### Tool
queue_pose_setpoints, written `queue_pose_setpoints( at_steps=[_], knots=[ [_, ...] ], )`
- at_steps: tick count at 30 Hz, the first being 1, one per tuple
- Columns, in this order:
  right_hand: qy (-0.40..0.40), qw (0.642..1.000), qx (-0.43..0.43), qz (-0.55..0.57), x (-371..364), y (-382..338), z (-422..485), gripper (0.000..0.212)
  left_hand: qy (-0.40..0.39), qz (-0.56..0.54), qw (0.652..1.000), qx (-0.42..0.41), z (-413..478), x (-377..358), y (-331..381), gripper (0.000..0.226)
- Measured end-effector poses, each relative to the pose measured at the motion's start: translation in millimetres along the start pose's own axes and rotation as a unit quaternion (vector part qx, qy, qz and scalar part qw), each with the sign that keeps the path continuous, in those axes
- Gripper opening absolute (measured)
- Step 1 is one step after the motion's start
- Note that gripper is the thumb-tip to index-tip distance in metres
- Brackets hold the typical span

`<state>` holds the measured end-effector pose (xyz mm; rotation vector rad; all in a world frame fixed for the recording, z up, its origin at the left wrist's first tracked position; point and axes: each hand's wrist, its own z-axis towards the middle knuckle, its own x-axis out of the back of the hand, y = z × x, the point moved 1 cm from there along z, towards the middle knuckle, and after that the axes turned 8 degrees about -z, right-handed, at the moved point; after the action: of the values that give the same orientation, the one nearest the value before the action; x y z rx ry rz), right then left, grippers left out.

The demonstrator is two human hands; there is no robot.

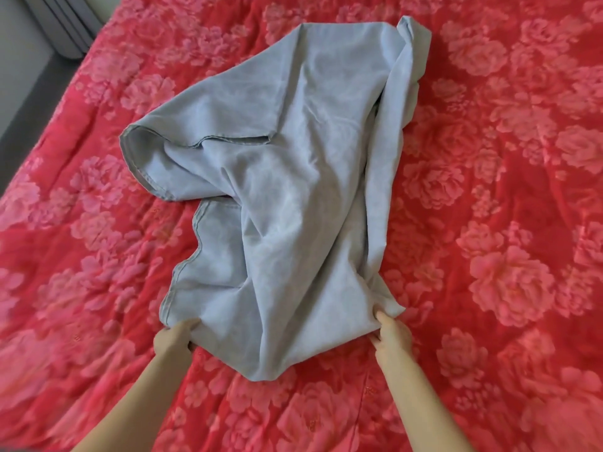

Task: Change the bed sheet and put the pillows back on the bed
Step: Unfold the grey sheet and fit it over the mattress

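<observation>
Red floral bedcover (489, 197) below; left hand (173, 337) and right hand (393, 334) each pinch the blue sheet (293, 177) at six o'clock; I'd draw them evenly apart.

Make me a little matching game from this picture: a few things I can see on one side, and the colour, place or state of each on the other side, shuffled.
Things:
1. pale blue sheet
2. floral bed cover
3. left hand
4. white ribbed object

Descriptions:
A. stands beyond the bed, at the top left of the view
B. red with pink flowers
C. lies crumpled in the middle of the bed
D. grips the near left corner of the sheet

Pairs: 1-C, 2-B, 3-D, 4-A
</observation>
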<state>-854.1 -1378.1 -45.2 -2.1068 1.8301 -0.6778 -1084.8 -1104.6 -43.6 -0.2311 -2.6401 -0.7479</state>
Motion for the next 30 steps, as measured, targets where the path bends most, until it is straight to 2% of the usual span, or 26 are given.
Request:
queue_pose_setpoints(
  at_steps=[2,4,7,9,12,14,15,18,21,23,25,27,28,29,30],
  knots=[
    [0.071,0.992,0.093,-0.056,7.2,-12.7,-16.6,0.006,-0.021,0.0,0.998,-0.061,-27.9,9.2,12.3,0.024],
    [0.124,0.966,0.202,-0.099,26.2,-34.3,-45.0,0.019,-0.048,0.025,0.992,-0.11,-64.2,22.3,28.1,0.023],
    [0.227,0.898,0.34,-0.162,71.7,-81.8,-111.9,0.035,-0.088,0.031,0.987,-0.134,-124.6,44.6,57.2,0.02],
    [0.286,0.841,0.406,-0.216,108.0,-111.1,-161.4,0.04,-0.141,0.01,0.986,-0.086,-163.9,61.3,75.0,0.022],
    [0.372,0.752,0.448,-0.31,160.7,-140.7,-224.2,0.041,-0.254,0.047,0.966,0.023,-219.8,92.2,79.1,0.028],
    [0.407,0.717,0.419,-0.38,183.1,-142.2,-230.8,0.043,-0.289,0.1,0.95,0.056,-245.5,115.7,70.2,0.029],
    [0.408,0.712,0.383,-0.425,189.6,-136.8,-224.3,0.047,-0.296,0.125,0.944,0.068,-254.9,127.7,65.5,0.029],
    [0.368,0.737,0.246,-0.511,205.0,-104.6,-191.1,0.046,-0.32,0.143,0.93,0.107,-279.2,157.4,52.2,0.035],
    [0.272,0.779,0.2,-0.529,207.6,-65.5,-158.8,0.037,-0.395,0.11,0.896,0.169,-305.5,165.6,22.9,0.046],
    [0.184,0.815,0.178,-0.52,203.2,-37.0,-135.4,0.039,-0.454,0.114,0.854,0.227,-328.5,151.7,-1.3,0.042],
    [0.116,0.834,0.166,-0.513,196.9,-9.2,-114.0,0.039,-0.5,0.105,0.827,0.234,-338.6,118.9,-12.6,0.046],
    [0.071,0.841,0.158,-0.513,192.0,12.8,-104.2,0.038,-0.483,0.079,0.857,0.163,-327.1,75.0,-12.1,0.048],
    [0.057,0.845,0.156,-0.509,190.7,21.0,-105.9,0.037,-0.453,0.077,0.883,0.096,-315.8,54.9,-10.5,0.042],
    [0.05,0.849,0.155,-0.502,191.7,27.9,-108.0,0.036,-0.403,0.094,0.91,-0.007,-301.1,37.8,-10.1,0.033],
    [0.044,0.854,0.153,-0.495,193.6,35.4,-108.3,0.036,-0.35,0.145,0.918,-0.12,-284.5,25.1,-13.5,0.029]
  ],
)
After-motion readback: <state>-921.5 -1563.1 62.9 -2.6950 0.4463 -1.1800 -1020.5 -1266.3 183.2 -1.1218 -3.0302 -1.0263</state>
